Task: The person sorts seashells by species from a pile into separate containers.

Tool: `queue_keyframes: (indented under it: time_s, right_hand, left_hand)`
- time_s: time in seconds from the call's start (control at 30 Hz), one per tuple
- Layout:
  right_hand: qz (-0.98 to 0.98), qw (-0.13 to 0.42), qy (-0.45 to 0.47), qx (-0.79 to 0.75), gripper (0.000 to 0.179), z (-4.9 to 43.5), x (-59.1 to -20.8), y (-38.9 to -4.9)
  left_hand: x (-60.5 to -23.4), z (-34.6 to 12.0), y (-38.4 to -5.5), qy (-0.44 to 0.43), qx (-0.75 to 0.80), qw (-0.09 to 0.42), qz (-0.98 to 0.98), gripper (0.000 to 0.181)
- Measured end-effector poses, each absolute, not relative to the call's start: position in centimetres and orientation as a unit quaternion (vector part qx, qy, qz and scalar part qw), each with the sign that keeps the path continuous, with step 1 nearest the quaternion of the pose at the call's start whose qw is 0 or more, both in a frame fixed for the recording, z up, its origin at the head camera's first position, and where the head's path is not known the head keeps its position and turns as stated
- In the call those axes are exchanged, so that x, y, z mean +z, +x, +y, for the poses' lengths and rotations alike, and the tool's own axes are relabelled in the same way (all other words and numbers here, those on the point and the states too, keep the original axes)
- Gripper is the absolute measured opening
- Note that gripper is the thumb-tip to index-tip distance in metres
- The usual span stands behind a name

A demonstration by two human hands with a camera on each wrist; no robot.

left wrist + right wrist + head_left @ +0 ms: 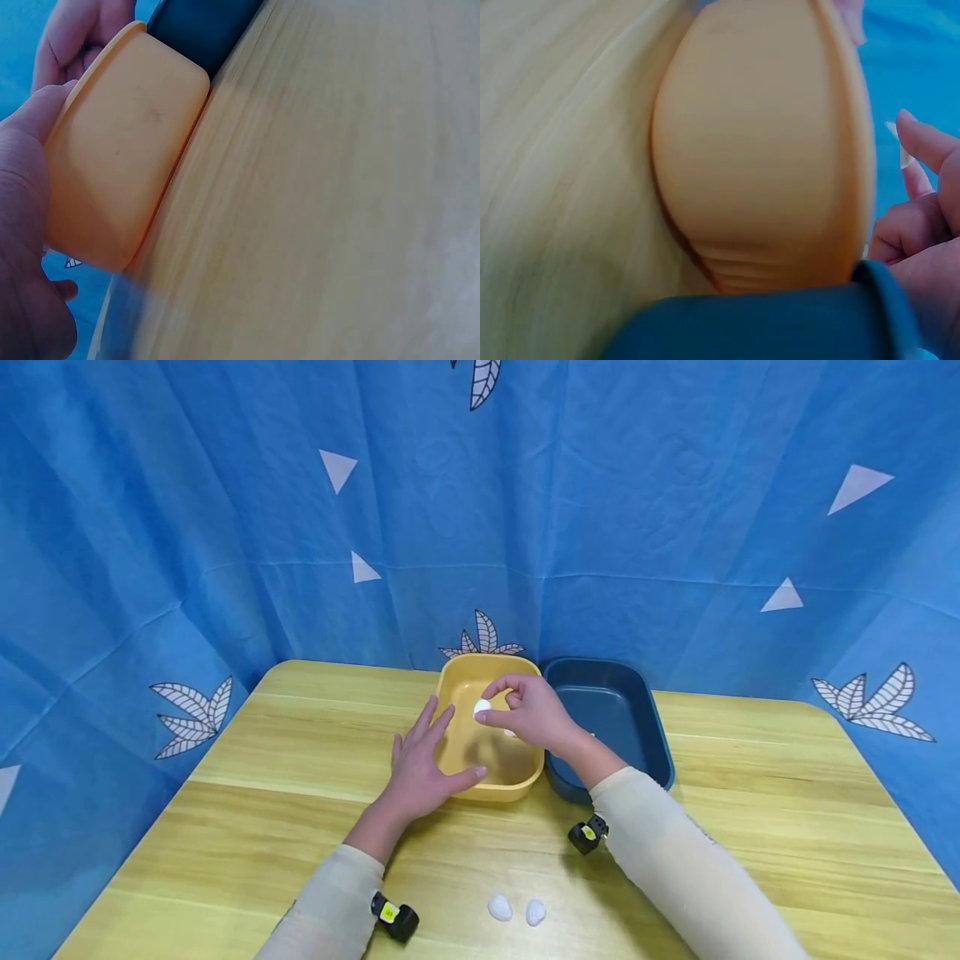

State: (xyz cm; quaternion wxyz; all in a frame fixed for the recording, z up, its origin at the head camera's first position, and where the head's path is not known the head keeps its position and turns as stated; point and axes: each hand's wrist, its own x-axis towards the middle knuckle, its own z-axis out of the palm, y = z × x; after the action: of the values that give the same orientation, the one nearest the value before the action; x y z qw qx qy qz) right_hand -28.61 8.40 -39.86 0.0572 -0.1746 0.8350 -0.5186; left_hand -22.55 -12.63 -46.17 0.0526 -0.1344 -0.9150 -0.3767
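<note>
Over the yellow plastic bin [487, 792], my right hand [536, 714] pinches a white pebble [482, 706] between thumb and index finger. Part of another white pebble [509, 732] shows inside the bin, just below that hand. My left hand [423, 772] spreads its fingers along the bin's left side, with the thumb over the front rim. In the left wrist view the thumb lies at the rim of the orange-looking bin wall [127, 150]. The right wrist view shows the right hand [930, 217] with its fingers curled beyond the rim.
A dark blue bin [660, 727] stands against the right side of the yellow one, partly behind the right forearm. Two white pebbles [499, 907] lie on the wooden table [315, 735] near its front. A blue patterned curtain [465, 510] hangs behind the table.
</note>
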Motion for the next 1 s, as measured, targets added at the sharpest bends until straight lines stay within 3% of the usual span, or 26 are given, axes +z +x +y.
queue_keyframes:
  time_s: [0.63,1.0]
  right_hand:
    - [0.88,0.058,-0.12,-0.456,0.025,7.0,-41.0,-29.4]
    - [0.869,0.053,-0.109,-0.48,0.037,7.1,-41.1,-29.3]
  left_hand:
    - [-46.2,-12.6,-22.4,-0.13,-0.372,0.049,-0.918,0.105]
    - [-46.2,-12.6,-22.5,-0.129,-0.378,0.052,-0.915,0.105]
